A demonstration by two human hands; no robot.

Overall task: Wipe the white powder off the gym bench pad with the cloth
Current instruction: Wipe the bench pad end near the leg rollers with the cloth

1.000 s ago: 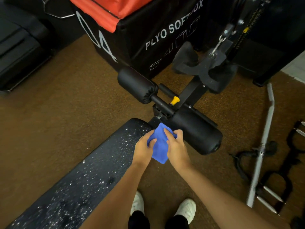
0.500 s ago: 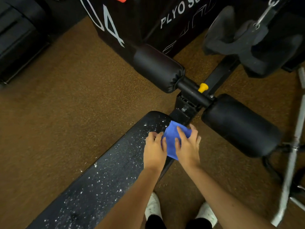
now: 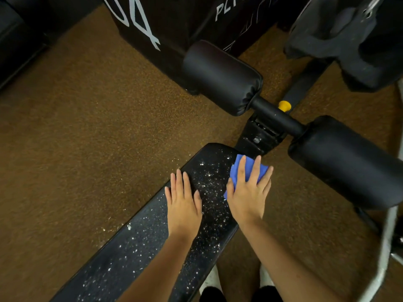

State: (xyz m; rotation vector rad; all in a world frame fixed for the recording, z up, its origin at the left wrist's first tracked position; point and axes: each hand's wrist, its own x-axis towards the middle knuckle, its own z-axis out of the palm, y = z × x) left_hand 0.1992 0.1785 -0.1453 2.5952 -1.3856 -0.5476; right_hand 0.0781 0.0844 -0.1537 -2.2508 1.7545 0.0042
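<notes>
Hands have parted since a second ago; right hand (image 3: 247,192) presses flat on cloth (image 3: 247,168) at bench pad (image 3: 135,247) end; left hand (image 3: 183,203) rests open beside; white powder (image 3: 210,186) between them remains; wiping appears imminent.

Black bench pad (image 3: 139,247) speckled white; blue cloth (image 3: 247,168); brown flecked floor (image 3: 87,149); yellow knob (image 3: 284,105).

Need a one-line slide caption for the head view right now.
Right hand presses the blue cloth flat at the end of the powder-speckled bench pad; left hand rests flat beside it.
</notes>
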